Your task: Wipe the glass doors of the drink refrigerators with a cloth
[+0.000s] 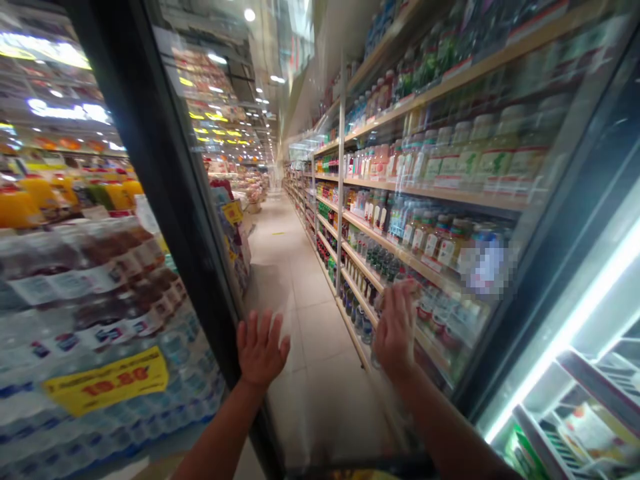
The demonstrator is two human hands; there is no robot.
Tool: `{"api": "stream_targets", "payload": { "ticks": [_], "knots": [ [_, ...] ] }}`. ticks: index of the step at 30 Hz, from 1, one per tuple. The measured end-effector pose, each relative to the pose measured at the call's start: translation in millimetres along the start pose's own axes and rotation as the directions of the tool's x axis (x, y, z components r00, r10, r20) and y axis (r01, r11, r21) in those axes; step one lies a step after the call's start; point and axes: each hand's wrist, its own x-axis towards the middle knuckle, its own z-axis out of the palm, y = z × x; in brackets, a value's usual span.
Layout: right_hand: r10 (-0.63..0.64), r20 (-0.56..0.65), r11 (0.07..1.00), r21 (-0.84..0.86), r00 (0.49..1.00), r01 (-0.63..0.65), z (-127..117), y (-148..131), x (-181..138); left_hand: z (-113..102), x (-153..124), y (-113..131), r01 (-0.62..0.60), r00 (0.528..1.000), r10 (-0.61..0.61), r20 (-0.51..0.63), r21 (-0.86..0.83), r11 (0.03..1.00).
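Note:
A tall glass door [310, 413] in a black frame [165, 200] stands in front of me. My left hand [261, 348] lies flat against the glass near the frame's left edge, fingers spread, holding nothing. My right hand [397, 328] is pressed on the same pane further right, fingers stretched upward and slightly blurred, also holding nothing. Through the glass I see a tiled shop aisle [295, 280] and long shelves of bottled drinks [430, 233].
To the left are stacked packs of bottled drinks [100, 293] with a yellow price tag [107, 381]. At the right, a lit cooler interior with wire shelves [575, 407] shows beside the door's dark right frame [565, 220]. Ceiling lights run down the aisle.

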Motion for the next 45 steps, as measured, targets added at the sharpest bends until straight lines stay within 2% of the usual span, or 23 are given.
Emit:
{"api": "stream_targets", "payload": {
  "ticks": [2, 4, 8, 10, 11, 13, 15, 16, 17, 18, 20, 23, 26, 28, 30, 32, 34, 37, 38, 40, 43, 44, 45],
  "knots": [
    [-0.162, 0.087, 0.986, 0.054, 0.983, 0.158, -0.8, -11.4, -11.7, -1.1, 2.9, -0.3, -0.008, 1.000, 0.008, -0.005, 0.004, 1.000],
    [-0.207, 0.115, 0.977, 0.066, 0.972, 0.201, -1.8, -6.9, -10.5, -1.4, 4.6, -0.9, -0.011, 1.000, 0.011, -0.006, 0.008, 1.000],
    [0.083, -0.046, 0.994, -0.068, 0.995, -0.086, -0.4, 22.0, 14.4, -0.6, 4.5, -1.4, -0.024, 1.000, 0.024, -0.011, 0.009, 1.000],
    [0.139, -0.086, 0.985, -0.094, 0.987, -0.147, 2.0, 20.8, 16.7, -0.4, 3.7, -0.9, -0.026, 1.000, 0.027, -0.009, 0.005, 1.000],
    [0.109, -0.070, 0.990, -0.084, 0.992, -0.115, 3.0, 14.3, 13.1, -0.5, 3.3, -0.6, -0.024, 1.000, 0.024, -0.008, 0.002, 1.000],
    [-0.087, 0.040, 0.996, 0.002, 0.995, 0.087, 4.3, -4.8, 0.8, -0.8, 2.9, -0.1, -0.011, 1.000, 0.011, 0.000, -0.009, 1.000],
    [-0.297, 0.165, 0.952, 0.123, 0.940, 0.279, 4.9, -20.4, -7.1, -0.9, 3.0, -0.3, 0.000, 1.000, 0.000, 0.005, -0.016, 1.000],
    [-0.357, 0.207, 0.930, 0.167, 0.911, 0.326, 5.2, -23.4, -6.1, -0.7, 3.3, -0.7, 0.000, 1.000, 0.000, 0.006, -0.015, 1.000],
    [-0.367, 0.232, 0.926, 0.183, 0.901, 0.330, 5.8, -22.5, -1.3, -0.4, 3.6, -1.2, -0.004, 1.000, 0.004, 0.005, -0.012, 1.000],
    [-0.321, 0.230, 0.943, 0.165, 0.919, 0.288, 6.7, -18.3, 6.6, 0.0, 4.1, -1.9, -0.014, 1.000, 0.014, -0.001, -0.009, 1.000],
    [-0.156, 0.145, 0.986, 0.089, 0.977, 0.144, 8.9, -4.3, 25.6, 1.2, 4.8, -3.3, -0.030, 0.999, 0.030, -0.016, 0.001, 1.000],
    [-0.036, 0.023, 0.999, 0.034, 0.999, 0.036, 10.4, 7.6, 35.4, 2.9, 5.1, -4.6, -0.038, 0.999, 0.038, -0.033, 0.011, 0.999],
    [-0.150, 0.045, 0.987, 0.068, 0.988, 0.146, 7.0, -5.2, 8.5, 3.9, 4.2, -5.0, -0.036, 0.999, 0.037, -0.031, 0.022, 0.999],
    [-0.290, 0.106, 0.953, 0.123, 0.951, 0.276, 3.2, -15.9, -12.8, 4.6, 3.5, -5.2, -0.038, 0.999, 0.039, -0.029, 0.023, 0.999],
    [-0.367, 0.164, 0.927, 0.148, 0.916, 0.345, 0.5, -16.7, -19.8, 5.7, 2.9, -5.7, -0.041, 0.999, 0.042, -0.027, 0.023, 0.999],
    [-0.302, 0.176, 0.952, 0.106, 0.937, 0.287, 0.4, -5.6, -9.0, 7.2, 2.4, -6.4, -0.038, 0.999, 0.039, -0.035, 0.018, 0.999],
    [-0.136, 0.104, 0.990, 0.038, 0.985, 0.133, 2.2, 10.4, 9.7, 8.9, 1.8, -7.1, -0.026, 0.999, 0.026, -0.040, 0.008, 1.000],
    [0.008, 0.004, 1.000, -0.017, 1.000, -0.008, 5.2, 20.7, 20.0, 10.6, 0.7, -7.6, -0.017, 0.999, 0.017, -0.037, -0.010, 1.000],
    [-0.004, 0.008, 1.000, -0.020, 1.000, 0.004, 5.7, 18.1, 15.1, 10.8, 0.6, -7.6, -0.020, 0.999, 0.020, -0.037, -0.011, 1.000],
    [-0.142, 0.098, 0.990, 0.016, 0.985, 0.141, 5.5, 7.8, -2.5, 10.5, 0.8, -7.2, -0.031, 0.999, 0.031, -0.036, -0.008, 0.999],
    [-0.366, 0.248, 0.930, 0.124, 0.897, 0.345, 3.0, -1.9, -20.3, 8.6, 2.4, -5.8, -0.028, 0.999, 0.028, -0.021, 0.000, 1.000],
    [-0.370, 0.257, 0.929, 0.128, 0.893, 0.348, 2.3, -0.8, -18.5, 7.9, 3.2, -5.2, -0.026, 1.000, 0.026, -0.018, -0.002, 1.000],
    [-0.322, 0.240, 0.946, 0.105, 0.916, 0.305, 2.1, 1.8, -13.0, 7.1, 3.8, -4.6, -0.024, 1.000, 0.024, -0.018, -0.004, 1.000]
  ]
}}
